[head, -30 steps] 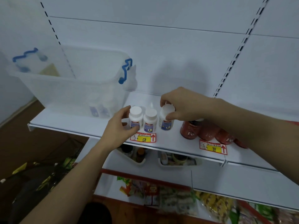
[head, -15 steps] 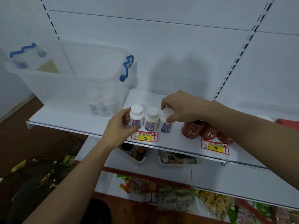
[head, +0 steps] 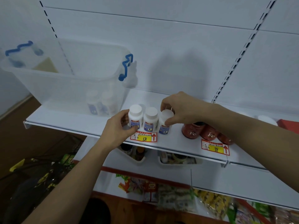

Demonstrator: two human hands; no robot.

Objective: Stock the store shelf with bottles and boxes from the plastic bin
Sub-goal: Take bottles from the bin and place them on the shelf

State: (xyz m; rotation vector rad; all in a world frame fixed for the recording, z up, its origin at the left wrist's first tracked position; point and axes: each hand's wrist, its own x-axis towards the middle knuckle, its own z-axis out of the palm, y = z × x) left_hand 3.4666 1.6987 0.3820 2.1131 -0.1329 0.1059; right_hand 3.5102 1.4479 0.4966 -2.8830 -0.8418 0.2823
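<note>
Three white bottles with blue labels stand in a row on the white shelf (head: 77,122) above a "58" price tag (head: 143,137). My left hand (head: 120,126) grips the left bottle (head: 135,116) by its side. The middle bottle (head: 150,118) stands untouched between them. My right hand (head: 182,107) pinches the cap of the right bottle (head: 165,123), which leans slightly. The clear plastic bin (head: 68,81) with blue handles sits on the shelf to the left, with a few more white bottles (head: 101,102) and a tan box (head: 45,66) inside.
Red "Fe" bottles (head: 191,130) stand right of the row, partly under my right forearm, above a "98" tag (head: 215,148). A red box (head: 289,124) lies at the far right. Lower shelves hold small trays (head: 178,160) and snack packets (head: 161,193).
The view has shifted slightly upward. Both hands stay on the outer bottles; the right bottle has tilted a little as my right hand shifted on its cap.
</note>
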